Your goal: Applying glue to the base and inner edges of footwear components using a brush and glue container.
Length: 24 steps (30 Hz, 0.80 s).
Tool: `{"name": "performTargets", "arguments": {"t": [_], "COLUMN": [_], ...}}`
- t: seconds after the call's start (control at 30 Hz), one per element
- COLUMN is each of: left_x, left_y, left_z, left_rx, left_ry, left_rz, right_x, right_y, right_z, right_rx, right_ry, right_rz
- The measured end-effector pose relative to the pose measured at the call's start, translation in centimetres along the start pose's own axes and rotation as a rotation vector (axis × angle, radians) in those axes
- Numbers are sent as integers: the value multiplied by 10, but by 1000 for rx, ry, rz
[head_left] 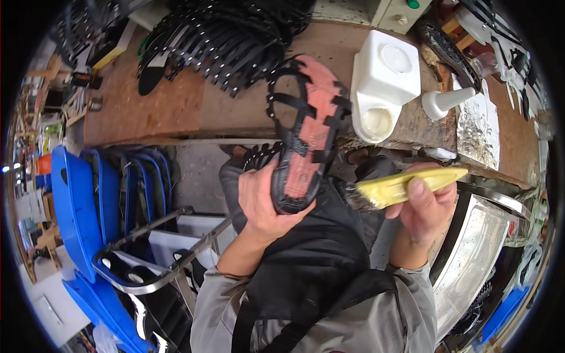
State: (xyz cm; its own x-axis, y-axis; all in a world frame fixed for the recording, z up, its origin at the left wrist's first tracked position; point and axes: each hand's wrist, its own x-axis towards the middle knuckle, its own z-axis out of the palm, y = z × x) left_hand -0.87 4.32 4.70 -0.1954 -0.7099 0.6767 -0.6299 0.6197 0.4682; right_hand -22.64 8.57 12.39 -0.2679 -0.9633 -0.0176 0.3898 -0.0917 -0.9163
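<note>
My left hand (258, 197) is wrapped round the heel end of a black strappy sandal (312, 141). Its pinkish-red underside faces up, with black strap ends folded over the edges and a dark heel. The toe end points away, over the bench. In my right hand (425, 206) is a brush (406, 187) with a flat yellow handle, pinched between thumb and fingers. Dark bristles at its left end point toward the sandal, a short gap away from it. On the bench stands a white plastic pot (385, 82) with a small round well at its near end.
A pile of black studded straps (223, 47) covers the bench's far left. Right of the pot are a white nozzle cap (444, 103) and a stained white sheet (478, 132). Blue bins (76, 206) and a metal-framed rack (159, 282) stand at my left.
</note>
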Motion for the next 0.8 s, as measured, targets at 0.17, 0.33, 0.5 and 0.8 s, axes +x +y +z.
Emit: {"name": "performTargets", "arguments": {"t": [0.17, 0.33, 0.5, 0.8], "left_x": [-3, -13, -16, -17], "left_y": [16, 21, 27, 30], "left_z": [-33, -50, -61, -77], "left_rx": [-14, -9, -28, -141], "left_ry": [-36, 3, 17, 25], "left_rz": [82, 184, 214, 231], "right_x": [-22, -36, -42, -52], "right_y": [3, 6, -2, -10], "right_z": [39, 53, 52, 60], "right_rx": [-96, -302, -530, -466], "right_ry": [-150, -255, -334, -604], "right_rz": [-41, -206, -464, -617]}}
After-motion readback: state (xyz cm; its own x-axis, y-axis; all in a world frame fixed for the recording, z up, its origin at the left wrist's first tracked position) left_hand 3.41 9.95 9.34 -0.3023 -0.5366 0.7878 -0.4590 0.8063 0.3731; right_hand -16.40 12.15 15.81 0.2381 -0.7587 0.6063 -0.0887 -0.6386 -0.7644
